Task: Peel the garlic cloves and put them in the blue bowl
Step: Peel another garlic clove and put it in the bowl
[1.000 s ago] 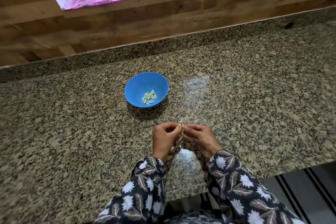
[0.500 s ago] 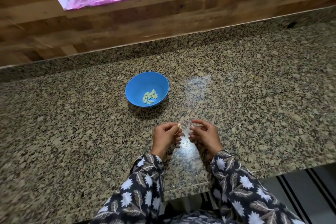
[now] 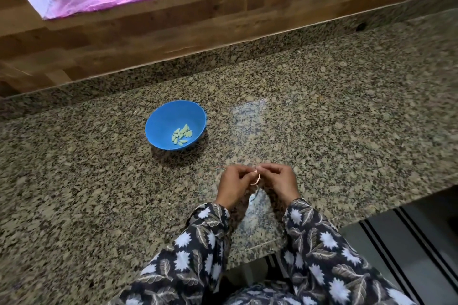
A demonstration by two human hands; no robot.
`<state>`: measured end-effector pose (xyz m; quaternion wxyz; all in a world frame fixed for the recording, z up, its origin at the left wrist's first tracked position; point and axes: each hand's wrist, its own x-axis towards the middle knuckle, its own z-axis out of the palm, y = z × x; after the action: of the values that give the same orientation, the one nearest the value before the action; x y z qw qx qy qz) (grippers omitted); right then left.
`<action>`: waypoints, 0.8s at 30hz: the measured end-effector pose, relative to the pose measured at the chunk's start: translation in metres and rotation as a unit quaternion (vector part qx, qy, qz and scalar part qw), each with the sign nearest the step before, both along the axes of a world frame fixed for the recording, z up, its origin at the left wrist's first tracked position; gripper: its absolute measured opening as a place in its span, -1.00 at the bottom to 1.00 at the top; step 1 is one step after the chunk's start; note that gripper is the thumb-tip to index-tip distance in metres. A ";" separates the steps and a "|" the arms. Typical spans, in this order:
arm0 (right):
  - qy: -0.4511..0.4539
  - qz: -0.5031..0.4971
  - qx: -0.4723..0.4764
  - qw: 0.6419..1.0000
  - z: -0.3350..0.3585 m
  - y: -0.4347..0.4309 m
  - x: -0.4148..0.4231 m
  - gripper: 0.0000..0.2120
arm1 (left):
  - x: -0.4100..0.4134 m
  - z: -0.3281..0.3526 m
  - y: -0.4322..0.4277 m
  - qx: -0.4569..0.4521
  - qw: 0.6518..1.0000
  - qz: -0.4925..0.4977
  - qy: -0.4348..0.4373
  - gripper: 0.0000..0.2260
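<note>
Pinkish papery skin (image 3: 257,180) is curling away from the garlic clove (image 3: 257,172), which the person is holding just above the granite counter (image 3: 322,119). The left hand (image 3: 233,186) and the right hand (image 3: 281,182) are meeting fingertip to fingertip, both curled in tight and pinching the clove. The clove is almost wholly hidden inside that pinch, so which fingers are working the skin and which are steadying the body cannot be told. A thin dark strand (image 3: 255,195) is hanging beneath the grip, towards the wrists.

The clove is looking very small and light, so weight is probably no concern. The likely trouble is its size and surface: a bared clove is probably firm but slick and a little sticky, and it may be inclined to squirt out of a hard squeeze. The skin looks dry, thin and likely to tear into strips. A sound hold would be the fingertips of one hand across the clove's fatter middle, with the other hand's nail catching the loose edge at the tip and drawing it along the length.

Beyond the grip and off to its left, well apart from it, the blue bowl (image 3: 158,119) is sitting upright on the counter, with a small heap of peeled cloves (image 3: 182,134) lying in its bottom
</note>
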<state>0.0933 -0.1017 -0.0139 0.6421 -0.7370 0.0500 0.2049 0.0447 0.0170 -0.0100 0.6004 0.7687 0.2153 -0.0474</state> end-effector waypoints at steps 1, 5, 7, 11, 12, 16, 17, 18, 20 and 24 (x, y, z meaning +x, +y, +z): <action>-0.001 -0.005 0.007 1.000 0.000 -0.001 0.000 -0.79 | 0.001 0.000 -0.001 -0.030 0.999 0.010 0.003 -0.86; 0.035 -0.050 0.077 0.995 0.000 -0.009 0.003 -0.84 | -0.002 0.008 -0.005 -0.241 0.964 0.111 0.017 -0.88; -0.016 -0.055 -0.004 0.998 -0.004 -0.014 0.009 -0.86 | -0.005 0.007 -0.002 -0.267 0.953 0.140 0.018 -0.91; -0.208 0.000 -0.183 0.961 -0.005 -0.017 0.023 -0.80 | -0.012 0.002 0.004 -0.242 0.954 0.176 0.021 -0.89; -0.246 0.025 -0.212 0.945 -0.006 -0.017 0.025 -0.80 | -0.014 0.002 0.006 -0.242 0.951 0.188 0.021 -0.90; -0.295 0.100 -0.281 0.908 -0.021 -0.022 0.031 -0.78 | -0.021 -0.002 0.010 -0.240 0.946 0.218 0.025 -0.87; -0.300 0.101 -0.284 0.905 -0.024 -0.023 0.031 -0.78 | -0.023 -0.003 0.012 -0.232 0.947 0.221 0.027 -0.86; -0.304 0.096 -0.280 0.906 -0.027 -0.023 0.032 -0.78 | -0.025 -0.004 0.014 -0.222 0.948 0.227 0.030 -0.85; -0.303 0.080 -0.269 0.911 -0.031 -0.023 0.032 -0.77 | -0.029 -0.005 0.018 -0.208 0.947 0.245 0.030 -0.87; -0.289 0.087 -0.257 0.918 -0.034 -0.024 0.032 -0.74 | -0.036 -0.006 0.028 -0.195 0.945 0.263 0.022 -0.84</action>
<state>0.1253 -0.1254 -0.0478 0.3967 -0.9052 -0.1512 0.0176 0.0085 0.0449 -0.0164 0.7246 0.5515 0.4097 0.0538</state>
